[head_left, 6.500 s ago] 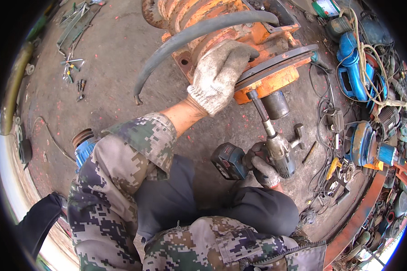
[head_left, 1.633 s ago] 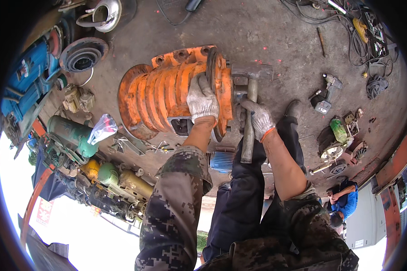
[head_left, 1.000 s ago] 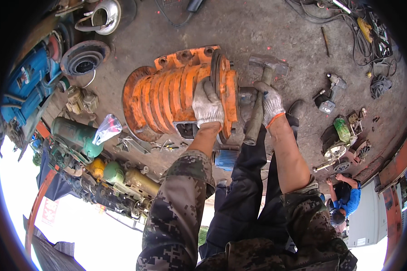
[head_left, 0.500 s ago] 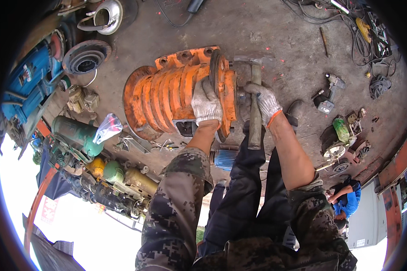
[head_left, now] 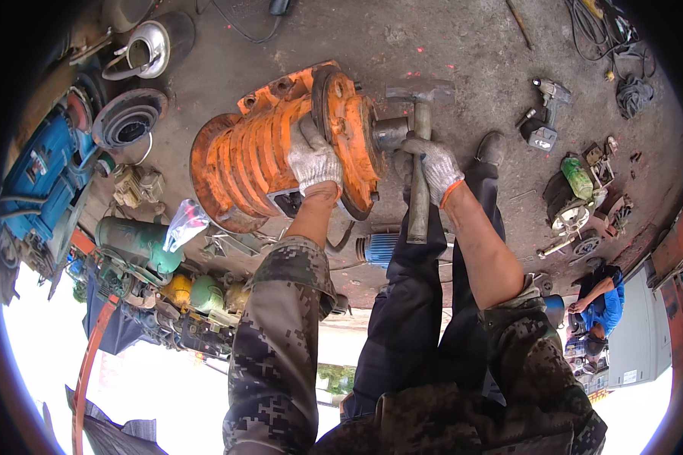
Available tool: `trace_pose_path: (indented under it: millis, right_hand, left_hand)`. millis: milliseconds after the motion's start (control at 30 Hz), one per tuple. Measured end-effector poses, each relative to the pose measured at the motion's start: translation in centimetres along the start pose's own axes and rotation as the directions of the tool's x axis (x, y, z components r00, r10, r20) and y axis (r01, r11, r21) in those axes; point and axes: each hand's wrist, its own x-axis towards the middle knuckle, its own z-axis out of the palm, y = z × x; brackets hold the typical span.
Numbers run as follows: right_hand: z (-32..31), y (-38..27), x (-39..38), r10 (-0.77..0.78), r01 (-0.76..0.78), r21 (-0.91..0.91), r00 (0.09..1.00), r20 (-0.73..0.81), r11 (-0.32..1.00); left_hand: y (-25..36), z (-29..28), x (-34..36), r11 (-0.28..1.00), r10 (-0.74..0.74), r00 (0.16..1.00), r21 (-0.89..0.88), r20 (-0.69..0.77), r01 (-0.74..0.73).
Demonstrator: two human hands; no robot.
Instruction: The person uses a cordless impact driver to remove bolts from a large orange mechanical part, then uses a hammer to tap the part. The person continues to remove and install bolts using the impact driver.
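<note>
An orange finned motor housing lies on its side on the floor, with a round dark-rimmed flange and an orange end cover at its right end. A thick metal shaft sticks out of that cover. My left hand, in a white knit glove, grips the housing just behind the flange. In my right hand, also gloved, the fingers are closed round the handle of a hammer. The hammer's head lies beyond the hand, beside the shaft, and its handle points back toward me.
A cordless impact wrench and a green bottle among metal parts lie to the right. At left are a metal kettle, a round flanged part and blue machinery. A person in blue crouches at the lower right.
The housing's right end has swung so that its end cover faces me more, and the shaft shows more. My right foot has come forward. Both hands keep their grips; the whole view has shifted.
</note>
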Motion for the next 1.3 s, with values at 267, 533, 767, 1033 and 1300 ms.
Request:
trace_pose_path:
  millis: [267, 533, 767, 1033, 1300]
  right_hand:
    - [-6.2, 10.1, -1.6, 0.164, -0.129, 0.277, 0.981, -0.107, 0.952]
    - [-3.5, 18.3, -0.6, 0.21, -0.228, 0.28, 0.973, 0.094, 0.932]
    - [-4.4, 19.1, -0.3, 0.175, -0.198, 0.181, 0.975, 0.137, 0.963]
    - [-6.1, 17.3, -0.8, 0.151, -0.051, 0.363, 0.956, -0.251, 0.931]
    - [-4.8, 19.8, -0.7, 0.135, -0.146, 0.144, 0.987, 0.084, 0.979]
  left_hand:
    - [-1.0, 0.3, 0.8, 0.997, 0.037, 0.999, -0.067, 0.028, -0.035]
    - [-3.7, 0.5, 1.7, 0.998, 0.052, 0.997, -0.03, -0.063, -0.054]
    - [0.6, 1.2, -0.5, 0.91, -0.15, 0.989, -0.39, 0.004, 0.14]
    - [0.4, 0.7, -0.3, 0.939, -0.152, 0.988, -0.311, 0.011, 0.147]
    - [-1.3, 0.2, 1.0, 0.968, -0.124, 0.992, -0.223, -0.013, 0.118]
